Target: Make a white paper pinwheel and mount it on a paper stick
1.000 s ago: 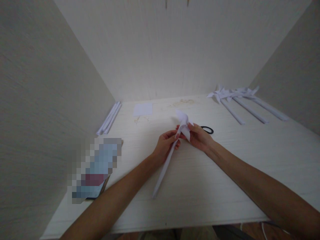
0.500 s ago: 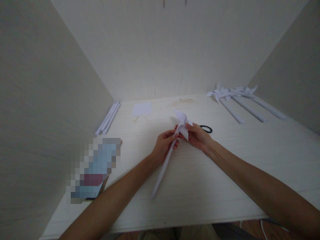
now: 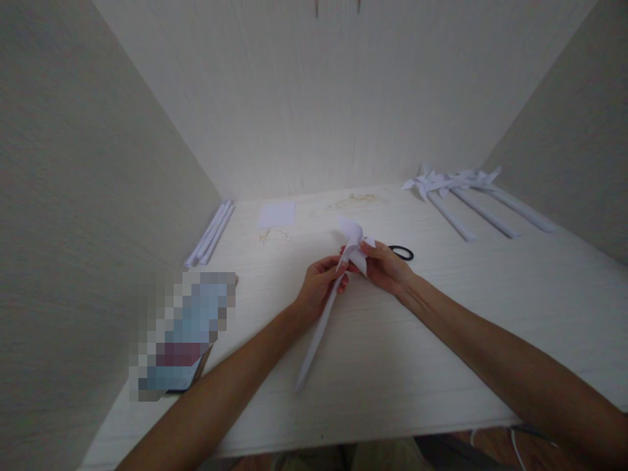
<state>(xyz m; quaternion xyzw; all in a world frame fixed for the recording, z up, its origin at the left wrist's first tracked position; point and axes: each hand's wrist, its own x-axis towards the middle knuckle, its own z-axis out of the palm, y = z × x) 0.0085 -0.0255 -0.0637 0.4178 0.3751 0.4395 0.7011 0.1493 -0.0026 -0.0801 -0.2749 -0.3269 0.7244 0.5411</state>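
Pinwheel [image 3: 354,243]: held at mid-surface [image 3: 441,340], just above it, folded head up top.
Long axis: paper stick [image 3: 316,333] runs from the head toward 7 o'clock, free tip near the front edge.
Left hand [image 3: 318,289]: pinched on the stick just under the head.
Right hand [image 3: 387,267]: fingers closed on the head's blades.
Nearer hand: both on it, nearly touching.
Scissors [image 3: 401,252]: just beyond the right hand, 1 o'clock.

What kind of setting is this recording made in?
Probably a small walled-in craft desk: a white tabletop closed in by plain panels, finished paper pinwheels at the far right, rolled paper sticks at the left, both hands on another pinwheel.
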